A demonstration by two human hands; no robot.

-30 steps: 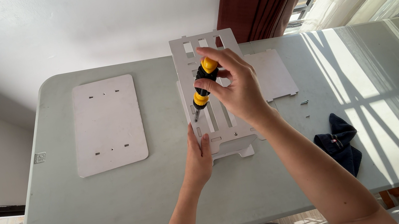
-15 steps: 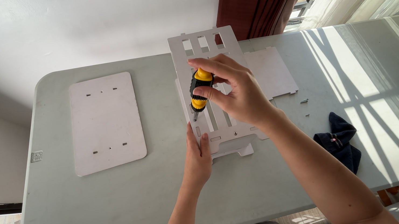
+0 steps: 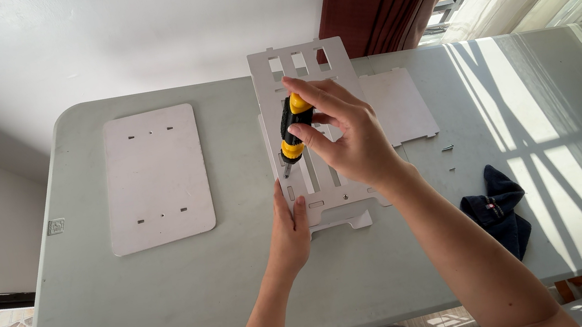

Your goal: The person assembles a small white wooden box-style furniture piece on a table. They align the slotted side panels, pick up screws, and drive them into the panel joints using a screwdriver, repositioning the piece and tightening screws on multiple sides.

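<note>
On the worktop (image 3: 175, 319), the right hand (image 3: 351, 141) grips a yellow screwdriver (image 3: 292, 131) over the slotted panel (image 3: 322, 182), which the left hand (image 3: 289, 232) holds.

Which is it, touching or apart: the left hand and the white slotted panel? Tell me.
Touching. The head view shows the left hand pressed against the slotted panel at its lower left edge, fingers lying on its surface.

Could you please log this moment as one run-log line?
right hand: holds screwdriver, tip on slotted panel | left hand: steadies panel's near edge | table: flat board, dark cloth
</note>
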